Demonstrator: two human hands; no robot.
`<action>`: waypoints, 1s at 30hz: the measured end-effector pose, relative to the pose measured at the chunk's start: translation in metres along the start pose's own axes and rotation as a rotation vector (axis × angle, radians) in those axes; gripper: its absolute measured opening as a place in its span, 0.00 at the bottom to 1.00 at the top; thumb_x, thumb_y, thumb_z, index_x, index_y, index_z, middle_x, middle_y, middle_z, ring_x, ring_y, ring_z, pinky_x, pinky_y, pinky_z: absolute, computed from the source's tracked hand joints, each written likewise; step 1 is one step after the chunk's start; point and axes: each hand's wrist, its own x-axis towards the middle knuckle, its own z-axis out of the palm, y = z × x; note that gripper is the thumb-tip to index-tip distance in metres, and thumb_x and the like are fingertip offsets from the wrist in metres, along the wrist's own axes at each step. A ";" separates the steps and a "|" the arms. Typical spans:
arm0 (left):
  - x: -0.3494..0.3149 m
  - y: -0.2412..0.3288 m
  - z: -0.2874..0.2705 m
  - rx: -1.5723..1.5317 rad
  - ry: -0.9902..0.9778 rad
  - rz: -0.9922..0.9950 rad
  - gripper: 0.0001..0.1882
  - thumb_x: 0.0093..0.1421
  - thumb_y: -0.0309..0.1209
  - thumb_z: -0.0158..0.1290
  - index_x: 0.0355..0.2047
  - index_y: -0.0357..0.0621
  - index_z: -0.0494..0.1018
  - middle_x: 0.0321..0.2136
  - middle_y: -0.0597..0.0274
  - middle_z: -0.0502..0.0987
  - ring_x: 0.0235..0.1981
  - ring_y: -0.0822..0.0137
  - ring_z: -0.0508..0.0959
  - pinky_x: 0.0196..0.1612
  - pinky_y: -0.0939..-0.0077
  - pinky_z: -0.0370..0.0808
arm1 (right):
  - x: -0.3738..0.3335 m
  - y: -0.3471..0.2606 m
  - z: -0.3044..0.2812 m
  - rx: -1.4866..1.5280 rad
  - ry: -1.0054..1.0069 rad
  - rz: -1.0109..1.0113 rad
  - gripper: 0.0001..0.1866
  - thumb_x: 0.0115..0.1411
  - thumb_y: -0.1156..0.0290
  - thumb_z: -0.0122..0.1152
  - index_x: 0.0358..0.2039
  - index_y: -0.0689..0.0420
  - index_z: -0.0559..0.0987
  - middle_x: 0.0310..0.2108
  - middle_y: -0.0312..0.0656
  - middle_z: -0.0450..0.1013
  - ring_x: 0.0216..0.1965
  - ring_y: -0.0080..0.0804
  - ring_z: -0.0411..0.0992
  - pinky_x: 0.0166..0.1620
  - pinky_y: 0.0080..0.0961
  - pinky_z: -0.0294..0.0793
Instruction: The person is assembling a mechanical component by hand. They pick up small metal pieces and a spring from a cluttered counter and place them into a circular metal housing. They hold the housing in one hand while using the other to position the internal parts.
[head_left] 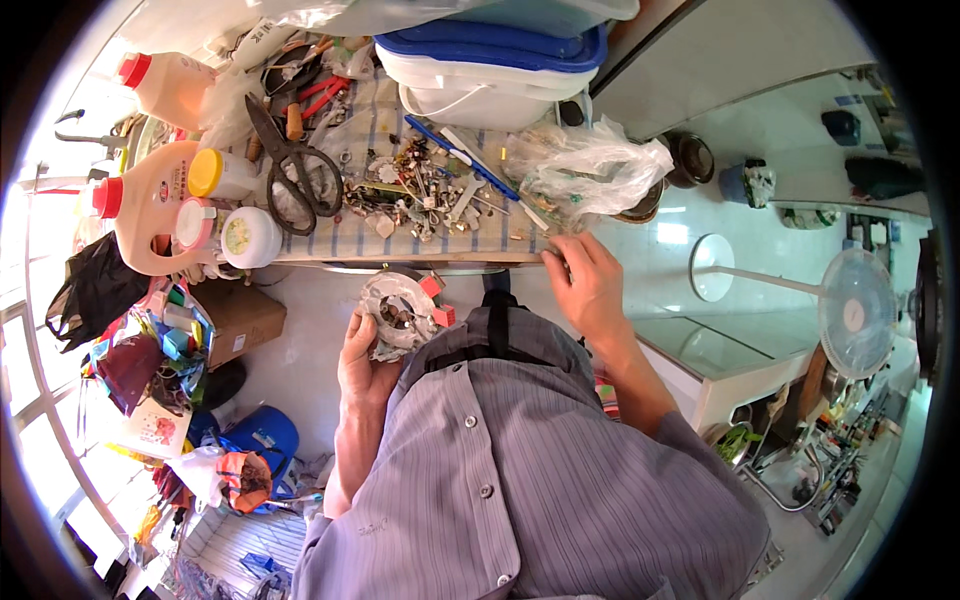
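Observation:
My left hand [362,365] grips the side of a round, pale, worn dish [380,292] below the table's front edge. Small dark and brownish bits lie in its hollow, and two red blocks [443,316] sit at its right side. At the table edge, my right hand [590,285] is closed, fingers curled and thumb side toward the table; what it may hold is hidden. Beyond it, a pile of small metal parts [425,190] is spread on the striped cloth [345,243]. A blue pen-like stick [465,160] and a clear plastic bag [595,165] lie close by.
Large black scissors [290,165] rest left of the pile, beside a yellow-lidded jar [220,174] and red-capped jugs [155,205]. A white bucket with a blue lid [490,70] stands at the back. A cardboard box [235,318] is at lower left, a standing fan [855,312] at right.

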 end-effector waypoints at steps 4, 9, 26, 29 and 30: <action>0.004 0.013 -0.005 -0.001 -0.022 -0.025 0.23 0.67 0.33 0.57 0.59 0.41 0.68 0.56 0.54 0.75 0.58 0.53 0.76 0.63 0.47 0.71 | 0.014 -0.030 0.014 0.035 0.042 -0.104 0.11 0.57 0.73 0.68 0.40 0.57 0.79 0.33 0.44 0.73 0.33 0.49 0.75 0.36 0.41 0.76; 0.002 0.023 -0.009 -0.015 -0.019 -0.036 0.21 0.67 0.33 0.58 0.58 0.42 0.68 0.56 0.54 0.76 0.57 0.54 0.76 0.63 0.47 0.72 | 0.037 -0.049 0.036 -0.024 -0.037 -0.036 0.09 0.59 0.74 0.66 0.41 0.60 0.81 0.34 0.46 0.75 0.35 0.50 0.76 0.39 0.41 0.76; 0.006 0.032 -0.014 -0.057 -0.013 -0.067 0.19 0.67 0.33 0.57 0.56 0.42 0.70 0.55 0.55 0.76 0.57 0.54 0.77 0.63 0.48 0.73 | 0.076 -0.095 0.095 -0.078 -0.244 -0.029 0.20 0.63 0.69 0.60 0.54 0.62 0.73 0.38 0.54 0.74 0.37 0.54 0.77 0.40 0.46 0.78; 0.008 0.034 -0.013 -0.057 0.002 -0.073 0.18 0.67 0.33 0.57 0.55 0.42 0.70 0.54 0.55 0.77 0.56 0.54 0.77 0.63 0.48 0.73 | 0.082 -0.096 0.091 -0.094 -0.209 -0.035 0.19 0.63 0.69 0.61 0.54 0.60 0.74 0.39 0.51 0.75 0.38 0.52 0.77 0.40 0.45 0.78; 0.008 0.034 -0.013 -0.054 0.000 -0.072 0.17 0.68 0.33 0.57 0.54 0.42 0.71 0.54 0.55 0.77 0.56 0.54 0.77 0.62 0.48 0.73 | 0.084 -0.096 0.087 -0.081 -0.171 -0.046 0.20 0.63 0.70 0.61 0.54 0.60 0.74 0.39 0.50 0.75 0.39 0.51 0.77 0.40 0.45 0.78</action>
